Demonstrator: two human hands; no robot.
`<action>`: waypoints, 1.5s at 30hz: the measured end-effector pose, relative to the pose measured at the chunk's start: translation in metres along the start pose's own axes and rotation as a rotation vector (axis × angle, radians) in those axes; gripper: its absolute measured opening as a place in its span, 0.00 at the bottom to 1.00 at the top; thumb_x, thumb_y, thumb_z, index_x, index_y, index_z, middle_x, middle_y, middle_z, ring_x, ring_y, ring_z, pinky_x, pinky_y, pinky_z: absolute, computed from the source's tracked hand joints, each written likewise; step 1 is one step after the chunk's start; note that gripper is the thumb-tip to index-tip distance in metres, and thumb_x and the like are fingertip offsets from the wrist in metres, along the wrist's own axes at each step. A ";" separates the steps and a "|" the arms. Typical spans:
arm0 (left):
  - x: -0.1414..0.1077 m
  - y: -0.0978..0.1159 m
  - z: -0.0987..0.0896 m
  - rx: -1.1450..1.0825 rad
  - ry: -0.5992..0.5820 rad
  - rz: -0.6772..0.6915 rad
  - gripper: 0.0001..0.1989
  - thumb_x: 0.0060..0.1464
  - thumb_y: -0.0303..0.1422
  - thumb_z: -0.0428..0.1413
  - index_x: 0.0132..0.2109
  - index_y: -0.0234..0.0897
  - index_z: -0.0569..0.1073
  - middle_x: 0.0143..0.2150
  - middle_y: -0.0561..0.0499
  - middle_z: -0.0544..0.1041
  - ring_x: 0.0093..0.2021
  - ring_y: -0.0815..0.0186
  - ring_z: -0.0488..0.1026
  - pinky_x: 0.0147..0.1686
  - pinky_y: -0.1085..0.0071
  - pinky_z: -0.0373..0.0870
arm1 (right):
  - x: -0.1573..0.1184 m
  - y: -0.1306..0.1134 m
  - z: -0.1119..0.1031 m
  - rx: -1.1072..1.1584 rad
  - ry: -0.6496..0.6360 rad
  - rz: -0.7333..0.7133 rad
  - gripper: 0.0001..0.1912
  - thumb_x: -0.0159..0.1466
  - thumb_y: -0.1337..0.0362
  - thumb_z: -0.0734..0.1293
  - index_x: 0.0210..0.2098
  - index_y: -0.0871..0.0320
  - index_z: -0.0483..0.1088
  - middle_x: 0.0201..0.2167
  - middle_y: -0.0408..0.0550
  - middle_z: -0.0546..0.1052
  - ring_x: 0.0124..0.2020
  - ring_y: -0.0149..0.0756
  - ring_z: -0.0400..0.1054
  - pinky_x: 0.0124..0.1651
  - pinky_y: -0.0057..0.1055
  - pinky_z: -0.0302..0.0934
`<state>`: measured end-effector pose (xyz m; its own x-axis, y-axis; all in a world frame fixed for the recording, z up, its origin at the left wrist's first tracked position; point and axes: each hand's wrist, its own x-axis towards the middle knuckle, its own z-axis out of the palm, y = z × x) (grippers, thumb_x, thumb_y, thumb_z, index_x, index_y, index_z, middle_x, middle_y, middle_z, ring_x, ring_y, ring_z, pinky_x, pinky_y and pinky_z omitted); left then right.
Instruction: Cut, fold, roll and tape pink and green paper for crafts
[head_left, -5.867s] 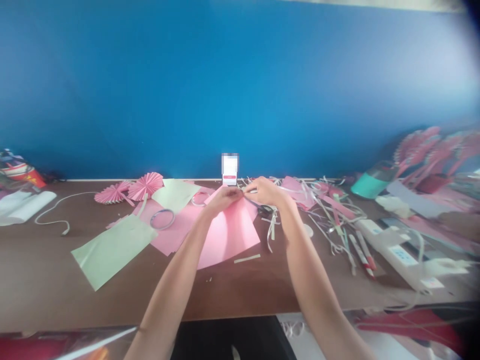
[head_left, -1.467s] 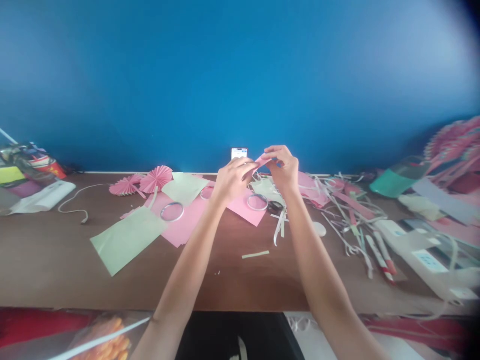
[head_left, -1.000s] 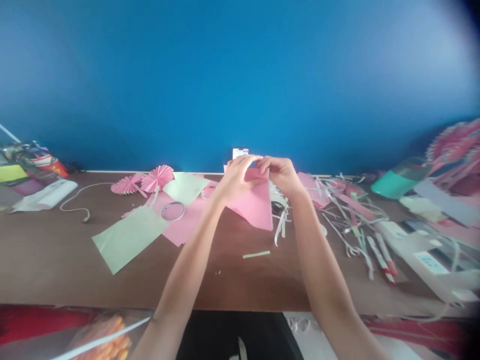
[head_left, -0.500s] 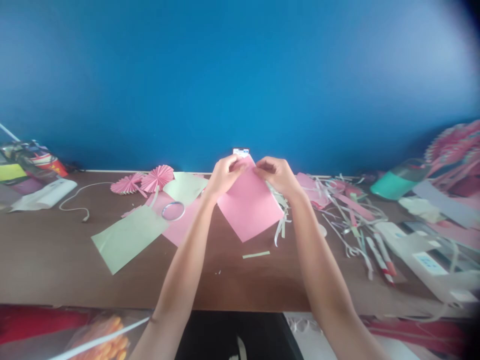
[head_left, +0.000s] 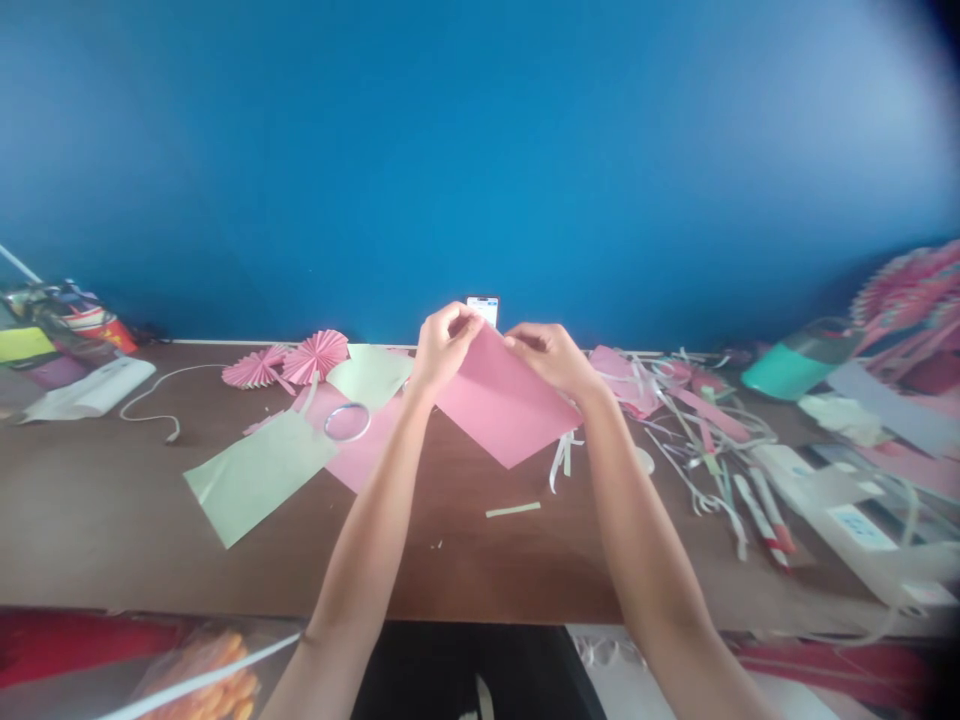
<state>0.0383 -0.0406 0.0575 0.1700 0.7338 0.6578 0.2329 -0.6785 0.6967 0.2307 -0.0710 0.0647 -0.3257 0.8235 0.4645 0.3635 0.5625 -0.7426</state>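
A pink sheet of paper point(head_left: 506, 405) hangs above the middle of the table, one corner pointing down toward me. My left hand point(head_left: 448, 345) pinches its upper left part between thumb and fingers. Along the upper right edge my right hand point(head_left: 547, 352) has thumb and fingers closed on the same sheet. Behind the paper's top corner a phone point(head_left: 484, 309) stands upright with its screen lit. A narrow pale green paper strip point(head_left: 513, 510) lies on the table below the sheet.
On the brown table point(head_left: 480, 580), left, lie a green sheet point(head_left: 259, 480), a roll of tape point(head_left: 347, 422) and pleated pink fans point(head_left: 315, 357). Paper scraps point(head_left: 705, 430), pens point(head_left: 761, 520), a white power strip point(head_left: 847, 520) and a green-and-dark container point(head_left: 791, 370) occupy the right. A blue wall rises behind.
The pink sheet has turned, its lower corner shifting right and slightly up. My left hand has moved a little left; my right hand stays on the edge, slightly lower.
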 end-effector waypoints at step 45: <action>-0.007 0.002 0.024 0.038 -0.268 -0.094 0.14 0.61 0.32 0.45 0.36 0.36 0.75 0.28 0.50 0.75 0.26 0.67 0.69 0.29 0.72 0.62 | 0.008 0.011 0.021 -0.233 0.387 -0.222 0.16 0.64 0.63 0.63 0.52 0.53 0.66 0.38 0.46 0.76 0.37 0.36 0.71 0.37 0.33 0.64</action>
<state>0.0603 -0.0464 0.0474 0.3916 0.7797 0.4886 0.2940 -0.6091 0.7366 0.2139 -0.0599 0.0504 -0.0862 0.6240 0.7767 0.5215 0.6925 -0.4985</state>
